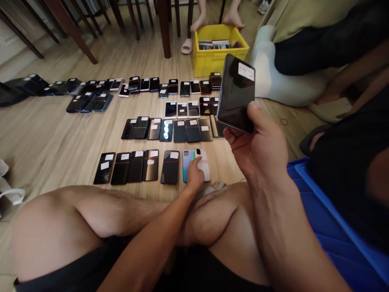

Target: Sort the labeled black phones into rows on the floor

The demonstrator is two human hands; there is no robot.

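My right hand [258, 142] holds up a black smartphone [235, 93], screen toward me, with a white label near its top corner. Its thumb presses one edge while the fingers support the phone from below. Down on the floor, my left hand [195, 173] grips the left edge of a white smartphone [204, 164], back side up, with one digit across it near the camera. That phone partly overlaps a blue smartphone [185, 160] beneath the hand. To the left lies a dark labelled smartphone [170, 167], beside several more in the front row.
Rows of labelled phones [193, 130] and stacks [80, 103] spread across the wooden floor. A yellow crate [221, 61] of phones stands behind, near a person's feet [202, 20]. A blue bin [328, 227] is at right, beside another seated person. Chair legs [164, 28] stand at the back.
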